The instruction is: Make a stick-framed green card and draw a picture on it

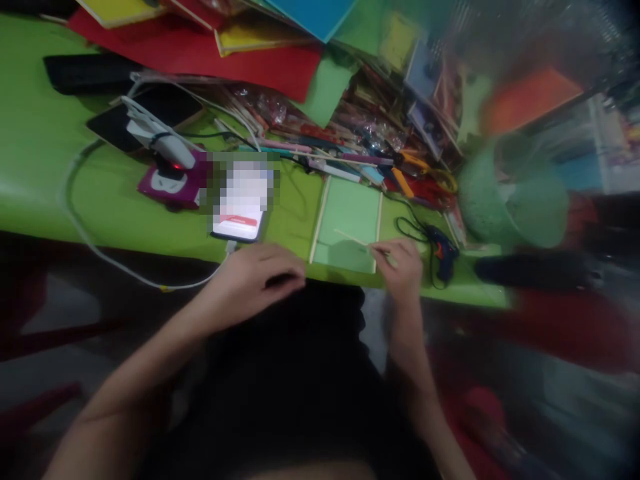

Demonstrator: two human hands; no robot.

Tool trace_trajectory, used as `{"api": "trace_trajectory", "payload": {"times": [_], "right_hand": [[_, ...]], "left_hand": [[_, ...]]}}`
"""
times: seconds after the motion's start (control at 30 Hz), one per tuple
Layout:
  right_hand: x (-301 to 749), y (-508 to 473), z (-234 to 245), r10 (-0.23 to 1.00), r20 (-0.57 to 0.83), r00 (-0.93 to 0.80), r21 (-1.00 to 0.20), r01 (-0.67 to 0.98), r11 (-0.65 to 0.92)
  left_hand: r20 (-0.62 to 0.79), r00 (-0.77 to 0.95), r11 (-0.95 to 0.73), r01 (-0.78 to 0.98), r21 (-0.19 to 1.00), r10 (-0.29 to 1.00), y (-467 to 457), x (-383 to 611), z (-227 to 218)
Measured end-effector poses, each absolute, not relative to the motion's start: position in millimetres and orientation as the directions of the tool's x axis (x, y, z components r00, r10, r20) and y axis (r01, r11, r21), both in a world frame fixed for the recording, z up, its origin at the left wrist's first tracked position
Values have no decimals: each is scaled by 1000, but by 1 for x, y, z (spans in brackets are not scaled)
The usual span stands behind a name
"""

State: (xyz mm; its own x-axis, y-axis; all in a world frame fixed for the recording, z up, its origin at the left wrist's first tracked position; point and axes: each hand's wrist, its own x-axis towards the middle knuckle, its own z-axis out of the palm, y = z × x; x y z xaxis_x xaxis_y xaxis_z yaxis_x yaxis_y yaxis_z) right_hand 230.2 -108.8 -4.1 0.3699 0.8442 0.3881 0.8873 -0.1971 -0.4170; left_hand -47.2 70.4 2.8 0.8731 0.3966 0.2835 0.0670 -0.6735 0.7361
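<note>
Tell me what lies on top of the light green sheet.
On the light green sheet: a left stick and a right stick along its sides, and a slanted stick pinched by the right hand. That hand covers the near right corner.

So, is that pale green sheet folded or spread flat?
Spread flat: the sheet lies open on the table, sticks along both side edges.

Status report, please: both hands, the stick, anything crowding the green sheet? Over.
Left hand curled at edge of table, contents unclear. Right hand pinches thin stick over light green sheet. Glue gun close on its right, phone beside left hand.
</note>
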Motion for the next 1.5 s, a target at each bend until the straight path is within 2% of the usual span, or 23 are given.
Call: {"api": "trace_trajectory", "payload": {"times": [0.17,0.43,0.67,0.9,1.2,1.5], "right_hand": [[209,-121,5,935,270,230,-387,915,-114],[205,-126,1,943,268,196,-350,932,-95],[205,-123,-3,946,261,192,-355,930,-91],[203,-125,-1,947,210,241,-380,913,-148],[213,-154,10,868,149,474,-464,809,-361],[202,-159,-4,872,184,454,-528,794,-302]], "left_hand": [[339,784,-715,182,675,520,64,-30,-23],[447,736,-774,165,611,509,57,-28,-33],[453,730,-791,197,579,512,54,-25,-33],[415,779,-835,239,496,470,49,-15,-33],[365,794,-819,267,508,486,50,-15,-39],[353,794,-822,294,488,495,49,-13,-40]]}}
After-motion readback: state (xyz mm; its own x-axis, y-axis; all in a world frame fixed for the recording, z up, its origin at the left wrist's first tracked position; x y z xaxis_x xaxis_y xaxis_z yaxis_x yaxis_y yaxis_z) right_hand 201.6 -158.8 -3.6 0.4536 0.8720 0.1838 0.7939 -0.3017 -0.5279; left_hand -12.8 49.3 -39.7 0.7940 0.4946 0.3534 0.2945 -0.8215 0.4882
